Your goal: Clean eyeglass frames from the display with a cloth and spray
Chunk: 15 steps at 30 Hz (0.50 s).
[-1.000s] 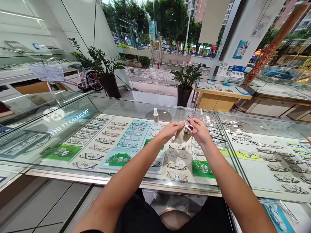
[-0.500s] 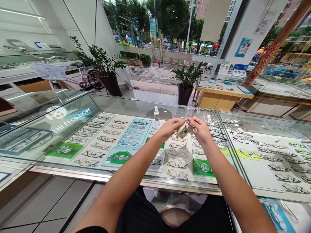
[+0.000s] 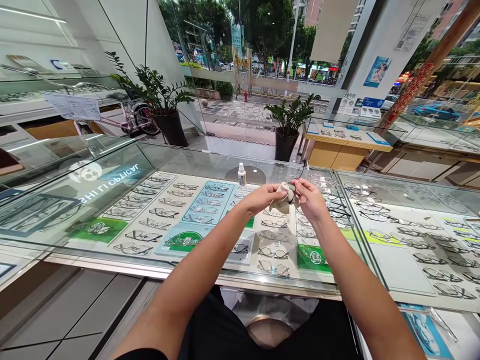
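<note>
Above the glass counter (image 3: 176,160), my left hand (image 3: 262,196) is closed on a beige cloth (image 3: 279,204), which is pressed around part of a pair of dark-framed glasses (image 3: 291,194). My right hand (image 3: 309,198) pinches the same glasses at their right side, and one thin dark temple sticks up beyond my fingers. The cloth and fingers hide most of the lenses. A small white bottle (image 3: 242,175) stands upright on the glass top, to the left of and beyond my hands.
Inside the case under the glass lie rows of eyeglasses (image 3: 273,253), some on blue and green cards. Another glass case (image 3: 412,200) adjoins on the right. Potted plants (image 3: 287,142) and a wooden display table (image 3: 345,145) stand beyond the counter, with a bicycle (image 3: 131,120) at left.
The cloth has shifted on the glasses, with my left thumb now lying over it. Both hands stay in nearly the same place; the bottle has not moved.
</note>
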Each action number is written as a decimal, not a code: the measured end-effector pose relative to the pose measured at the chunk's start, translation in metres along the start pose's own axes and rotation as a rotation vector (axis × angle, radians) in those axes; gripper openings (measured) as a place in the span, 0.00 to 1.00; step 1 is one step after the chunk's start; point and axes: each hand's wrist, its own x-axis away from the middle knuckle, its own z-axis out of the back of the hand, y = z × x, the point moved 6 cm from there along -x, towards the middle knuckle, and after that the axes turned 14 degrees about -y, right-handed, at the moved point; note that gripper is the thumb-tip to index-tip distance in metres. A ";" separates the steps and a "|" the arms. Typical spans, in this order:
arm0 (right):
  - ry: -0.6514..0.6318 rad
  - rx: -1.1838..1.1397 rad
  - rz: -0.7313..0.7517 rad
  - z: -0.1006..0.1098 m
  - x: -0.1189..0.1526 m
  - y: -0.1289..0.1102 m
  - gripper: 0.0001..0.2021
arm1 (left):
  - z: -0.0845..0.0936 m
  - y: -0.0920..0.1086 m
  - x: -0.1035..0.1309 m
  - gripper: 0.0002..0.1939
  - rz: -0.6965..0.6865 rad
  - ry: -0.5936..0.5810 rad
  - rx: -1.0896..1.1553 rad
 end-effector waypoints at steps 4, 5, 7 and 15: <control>0.006 0.051 0.028 0.002 -0.001 -0.003 0.20 | 0.005 -0.002 0.001 0.31 0.012 0.052 -0.060; 0.007 0.052 0.034 0.003 -0.001 -0.003 0.20 | 0.006 -0.002 0.001 0.32 0.008 0.066 -0.057; 0.011 0.043 0.044 0.003 -0.002 -0.003 0.20 | 0.008 -0.002 0.000 0.33 -0.007 0.098 -0.037; 0.010 0.029 0.045 0.000 0.000 -0.003 0.21 | 0.018 -0.002 0.001 0.31 -0.045 0.237 0.094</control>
